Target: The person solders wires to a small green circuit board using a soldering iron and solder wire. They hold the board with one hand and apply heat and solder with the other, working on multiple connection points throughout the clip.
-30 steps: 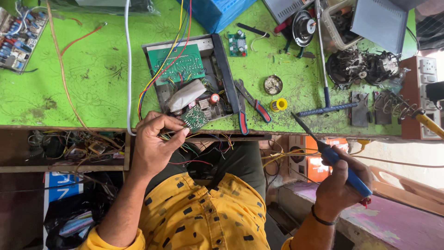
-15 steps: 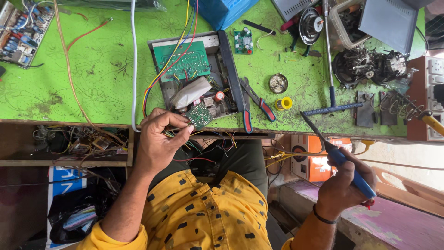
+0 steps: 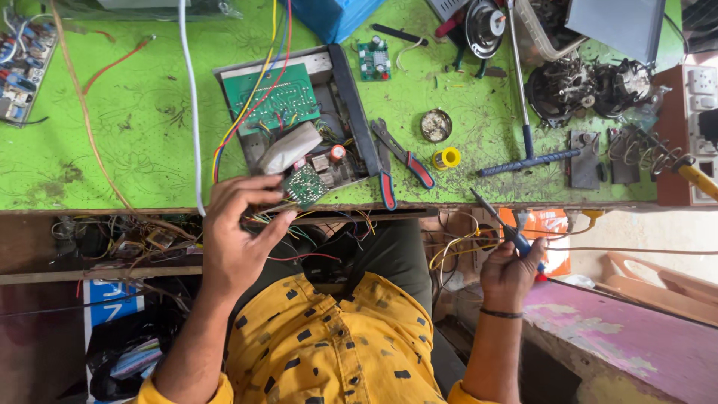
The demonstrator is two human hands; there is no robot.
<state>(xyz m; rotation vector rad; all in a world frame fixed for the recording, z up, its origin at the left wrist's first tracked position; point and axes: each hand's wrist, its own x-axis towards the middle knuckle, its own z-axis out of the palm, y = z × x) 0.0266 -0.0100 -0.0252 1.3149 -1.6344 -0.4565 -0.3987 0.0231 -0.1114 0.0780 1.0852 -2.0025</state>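
At frame centre the left hand (image 3: 238, 239) pinched a small board (image 3: 305, 186) over the surface (image 3: 134, 150) edge; the right hand (image 3: 512, 273), lower right, gripped an iron (image 3: 508, 230), best brought in slowly, board steady.

From my remote view, the light was bright, even daylight on the green bench (image 3: 112, 150), with only soft, short shadows. The space under it sat dim. I saw mild wide-angle bending at the edges and slight softness on the white cable (image 3: 191, 112).
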